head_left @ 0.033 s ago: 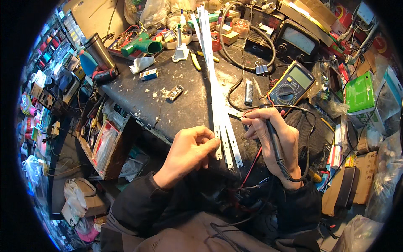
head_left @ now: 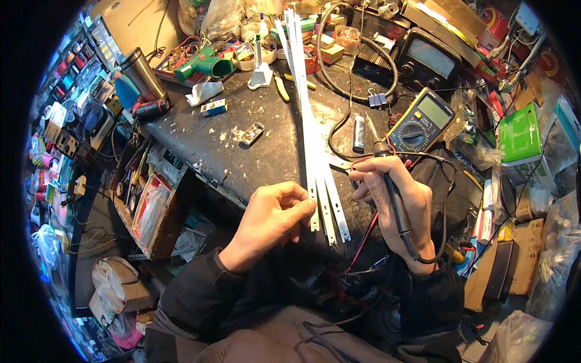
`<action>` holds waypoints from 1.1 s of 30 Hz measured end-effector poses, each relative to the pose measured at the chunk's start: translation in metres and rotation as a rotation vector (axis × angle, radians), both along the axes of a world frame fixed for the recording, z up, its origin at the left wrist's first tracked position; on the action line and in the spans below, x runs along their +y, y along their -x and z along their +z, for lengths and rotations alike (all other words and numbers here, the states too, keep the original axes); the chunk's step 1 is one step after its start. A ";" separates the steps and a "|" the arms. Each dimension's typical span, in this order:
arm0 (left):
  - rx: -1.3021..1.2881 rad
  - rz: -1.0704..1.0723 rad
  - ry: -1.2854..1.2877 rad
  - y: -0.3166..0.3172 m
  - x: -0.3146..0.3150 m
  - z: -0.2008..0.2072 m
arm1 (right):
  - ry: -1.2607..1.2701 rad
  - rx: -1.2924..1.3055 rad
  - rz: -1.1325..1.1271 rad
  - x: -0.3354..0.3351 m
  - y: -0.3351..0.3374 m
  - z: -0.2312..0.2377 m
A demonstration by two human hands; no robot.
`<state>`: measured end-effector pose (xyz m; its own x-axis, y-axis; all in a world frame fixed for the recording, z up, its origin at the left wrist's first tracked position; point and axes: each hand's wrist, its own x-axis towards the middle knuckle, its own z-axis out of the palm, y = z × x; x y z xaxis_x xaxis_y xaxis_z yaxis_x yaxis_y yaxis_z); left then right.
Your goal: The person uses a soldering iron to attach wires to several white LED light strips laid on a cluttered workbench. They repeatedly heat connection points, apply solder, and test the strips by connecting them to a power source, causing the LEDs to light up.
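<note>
Several long, narrow white strips with small holes at their near ends, which look like LED light bars (head_left: 315, 145), run from the back of the bench toward me. Thumb and fingers of my left hand (head_left: 266, 221) close on the near end of the leftmost strip. My right hand (head_left: 417, 206) is wrapped round the black handle of a soldering iron (head_left: 397, 209). The iron's tip points away from me, beside a small silver tube (head_left: 359, 133). A yellow-edged multimeter (head_left: 420, 121) lies beyond my right hand.
On the dark bench (head_left: 254, 163) are a small metal-rimmed part (head_left: 252, 134), a small blue box (head_left: 214, 107), yellow-handled pliers (head_left: 282, 89) and a white dispenser bottle (head_left: 260, 72). An analog meter (head_left: 428, 57) stands back right. Cables loop near the iron. An open drawer box (head_left: 154, 212) sits left.
</note>
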<state>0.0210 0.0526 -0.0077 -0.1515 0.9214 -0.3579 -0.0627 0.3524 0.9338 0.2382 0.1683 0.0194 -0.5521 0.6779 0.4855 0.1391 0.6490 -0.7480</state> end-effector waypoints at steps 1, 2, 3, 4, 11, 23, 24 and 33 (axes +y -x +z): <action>-0.018 -0.006 -0.018 0.003 0.000 0.000 | -0.034 -0.003 -0.005 0.000 0.000 0.000; -0.045 -0.011 -0.038 0.005 -0.002 0.000 | -0.055 0.000 -0.004 0.001 0.001 0.000; -0.059 -0.007 -0.025 0.007 -0.002 0.001 | -0.053 0.000 0.001 0.002 0.001 0.000; -0.115 -0.014 -0.013 0.010 -0.003 0.003 | -0.028 -0.017 -0.004 0.001 0.000 0.001; -0.106 0.089 -0.046 0.018 -0.015 0.009 | -0.106 -0.056 0.038 -0.001 0.003 0.000; 0.121 0.009 0.011 0.002 0.006 0.001 | -0.145 -0.185 0.130 -0.001 0.002 0.000; 0.126 0.002 0.003 0.001 0.011 -0.001 | -0.162 -0.197 0.119 -0.001 0.002 0.000; 0.400 0.148 -0.226 0.012 0.053 -0.019 | -0.134 -0.250 0.113 -0.003 0.001 0.002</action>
